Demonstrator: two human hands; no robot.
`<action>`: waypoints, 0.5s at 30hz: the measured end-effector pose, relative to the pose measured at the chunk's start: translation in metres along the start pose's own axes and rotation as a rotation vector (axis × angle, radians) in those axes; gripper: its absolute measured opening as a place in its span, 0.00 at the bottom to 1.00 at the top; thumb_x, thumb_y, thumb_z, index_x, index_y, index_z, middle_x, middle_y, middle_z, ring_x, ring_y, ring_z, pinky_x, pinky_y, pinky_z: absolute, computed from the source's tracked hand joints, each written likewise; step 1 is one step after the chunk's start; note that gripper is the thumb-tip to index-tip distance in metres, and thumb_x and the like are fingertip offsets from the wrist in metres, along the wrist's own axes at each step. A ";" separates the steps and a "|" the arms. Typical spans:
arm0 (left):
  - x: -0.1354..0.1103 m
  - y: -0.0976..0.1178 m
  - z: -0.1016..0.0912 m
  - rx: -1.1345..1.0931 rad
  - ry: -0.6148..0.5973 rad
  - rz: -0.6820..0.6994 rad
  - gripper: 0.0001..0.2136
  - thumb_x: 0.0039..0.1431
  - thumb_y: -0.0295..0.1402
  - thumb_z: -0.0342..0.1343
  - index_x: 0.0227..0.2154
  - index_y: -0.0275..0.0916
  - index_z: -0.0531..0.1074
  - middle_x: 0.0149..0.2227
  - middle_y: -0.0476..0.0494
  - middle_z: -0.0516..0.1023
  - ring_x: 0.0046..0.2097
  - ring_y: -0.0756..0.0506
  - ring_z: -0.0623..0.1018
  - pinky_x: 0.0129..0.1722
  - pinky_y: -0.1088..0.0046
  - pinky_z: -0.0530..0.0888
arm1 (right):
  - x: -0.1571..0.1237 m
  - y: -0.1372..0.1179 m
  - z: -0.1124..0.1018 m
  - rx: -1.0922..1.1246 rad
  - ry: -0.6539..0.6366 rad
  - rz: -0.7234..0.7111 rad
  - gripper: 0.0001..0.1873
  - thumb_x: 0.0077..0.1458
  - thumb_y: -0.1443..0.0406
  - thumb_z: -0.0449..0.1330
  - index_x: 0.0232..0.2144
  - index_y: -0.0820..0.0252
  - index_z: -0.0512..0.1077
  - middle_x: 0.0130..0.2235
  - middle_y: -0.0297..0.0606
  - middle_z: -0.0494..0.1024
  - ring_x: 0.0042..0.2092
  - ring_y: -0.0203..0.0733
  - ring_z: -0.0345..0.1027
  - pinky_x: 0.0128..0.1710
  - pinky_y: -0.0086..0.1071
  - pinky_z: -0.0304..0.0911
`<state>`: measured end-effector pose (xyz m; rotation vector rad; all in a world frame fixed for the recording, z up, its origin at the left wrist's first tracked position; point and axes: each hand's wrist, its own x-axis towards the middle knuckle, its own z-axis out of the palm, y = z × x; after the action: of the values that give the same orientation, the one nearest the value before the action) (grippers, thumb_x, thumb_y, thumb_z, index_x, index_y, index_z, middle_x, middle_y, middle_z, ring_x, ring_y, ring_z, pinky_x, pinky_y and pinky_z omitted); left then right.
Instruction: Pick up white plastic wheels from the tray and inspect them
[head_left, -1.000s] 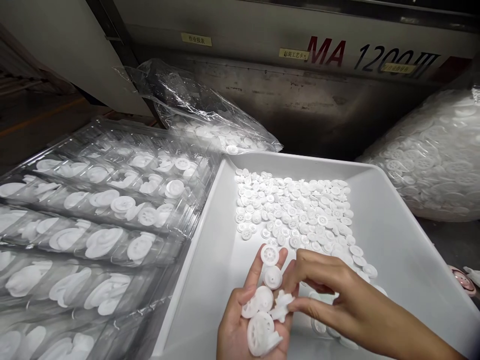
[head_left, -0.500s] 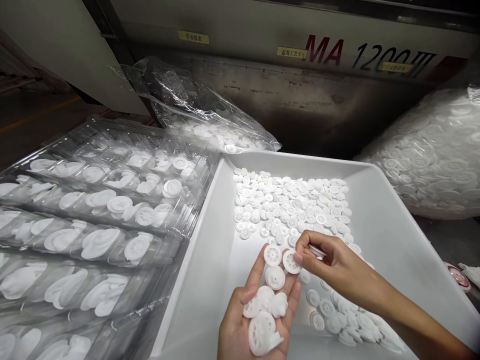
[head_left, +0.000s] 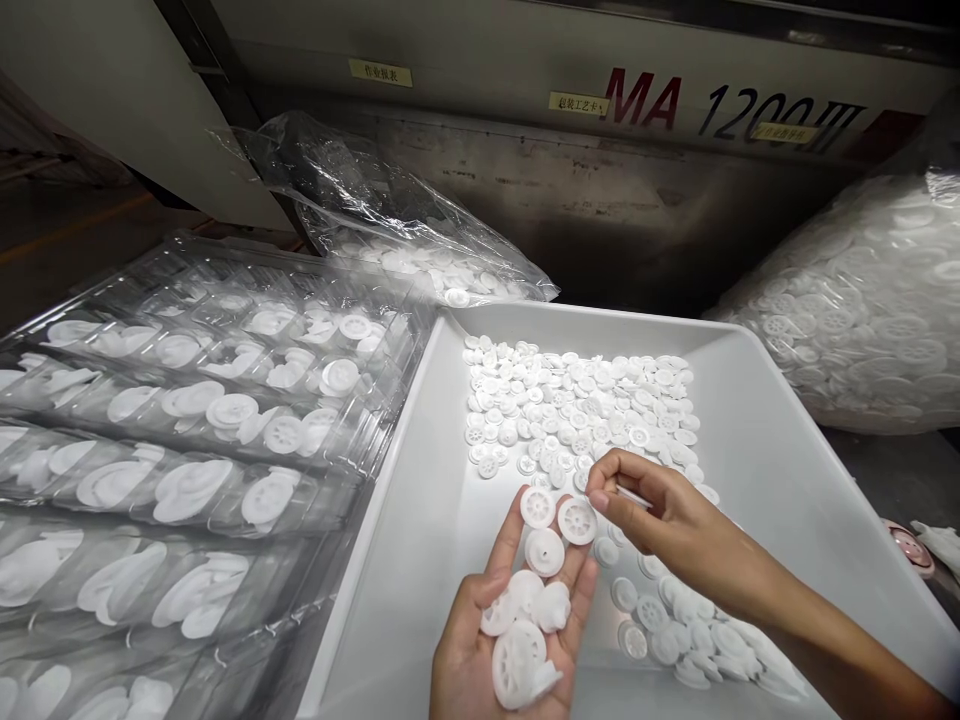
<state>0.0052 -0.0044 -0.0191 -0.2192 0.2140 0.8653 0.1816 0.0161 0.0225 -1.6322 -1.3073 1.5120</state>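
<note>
My left hand (head_left: 499,635) is palm up over the tray, carrying several white plastic wheels. A spoked wheel (head_left: 577,520) lies at its fingertips, beside another spoked one (head_left: 538,507) and a disc with a small centre hole (head_left: 544,552). Lower on the palm rest a larger wheel (head_left: 517,662) and a knobbly white piece (head_left: 553,607). My right hand (head_left: 656,510) is closed, with a thin white disc (head_left: 634,496) seen edge-on in its curled fingers. Its thumb and index finger are at the rim of the fingertip wheel; whether they touch it I cannot tell.
The grey tray (head_left: 405,530) holds loose white wheels (head_left: 577,400) at the back and more (head_left: 690,630) at right. Clear compartment trays (head_left: 330,500) with white parts stand left. Filled plastic bags lie behind (head_left: 420,230) and at right (head_left: 862,310), before a machine (head_left: 480,60).
My right thumb and fingers have shifted slightly up from the wheel at my left fingertips. The left hand keeps the same pieces. The whole view has shifted slightly.
</note>
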 end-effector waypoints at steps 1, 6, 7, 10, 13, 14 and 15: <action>0.000 0.000 0.001 0.003 0.018 0.010 0.19 0.57 0.30 0.43 0.51 0.42 0.66 0.56 0.40 0.65 0.59 0.41 0.62 0.60 0.68 0.56 | -0.002 -0.001 -0.001 0.000 0.008 -0.009 0.10 0.61 0.57 0.51 0.32 0.55 0.64 0.29 0.28 0.60 0.26 0.31 0.48 0.23 0.27 0.49; -0.001 -0.003 0.013 0.101 0.221 0.111 0.17 0.54 0.27 0.47 0.46 0.41 0.72 0.51 0.38 0.73 0.55 0.40 0.69 0.52 0.65 0.68 | -0.017 -0.009 0.002 -0.344 -0.084 -0.317 0.07 0.56 0.60 0.59 0.38 0.51 0.67 0.28 0.28 0.62 0.30 0.32 0.57 0.28 0.26 0.55; -0.001 -0.003 0.016 0.113 0.265 0.113 0.17 0.55 0.26 0.46 0.45 0.43 0.73 0.50 0.39 0.74 0.54 0.41 0.71 0.47 0.69 0.72 | -0.020 -0.010 0.006 -0.459 -0.119 -0.378 0.09 0.56 0.61 0.59 0.41 0.50 0.68 0.30 0.28 0.65 0.32 0.33 0.60 0.30 0.27 0.56; -0.002 -0.003 0.023 0.134 0.313 0.082 0.17 0.58 0.25 0.45 0.45 0.46 0.72 0.52 0.42 0.73 0.45 0.48 0.77 0.29 0.81 0.72 | -0.023 -0.008 0.018 -0.726 -0.151 -0.482 0.10 0.57 0.63 0.57 0.44 0.53 0.68 0.32 0.32 0.69 0.33 0.36 0.65 0.31 0.29 0.60; -0.002 -0.002 0.025 0.123 0.308 0.051 0.16 0.59 0.28 0.44 0.45 0.47 0.73 0.51 0.41 0.74 0.33 0.54 0.78 0.24 0.84 0.69 | -0.023 -0.005 0.023 -0.791 -0.145 -0.553 0.07 0.58 0.67 0.54 0.40 0.57 0.69 0.31 0.34 0.69 0.31 0.36 0.65 0.29 0.29 0.61; -0.003 -0.002 0.025 0.120 0.320 0.054 0.16 0.59 0.28 0.45 0.45 0.47 0.73 0.51 0.40 0.74 0.34 0.53 0.78 0.25 0.84 0.69 | -0.023 -0.004 0.023 -0.777 -0.149 -0.582 0.06 0.59 0.68 0.54 0.39 0.58 0.70 0.31 0.34 0.69 0.31 0.35 0.65 0.28 0.29 0.60; -0.003 -0.002 0.025 0.123 0.334 0.068 0.16 0.58 0.28 0.45 0.45 0.46 0.73 0.51 0.40 0.75 0.37 0.51 0.78 0.27 0.83 0.70 | -0.023 -0.003 0.022 -0.769 -0.141 -0.618 0.06 0.59 0.68 0.54 0.38 0.59 0.70 0.31 0.34 0.69 0.30 0.34 0.64 0.27 0.28 0.59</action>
<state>0.0075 -0.0007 0.0053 -0.2417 0.5875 0.8770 0.1626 -0.0076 0.0304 -1.3014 -2.3926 0.7867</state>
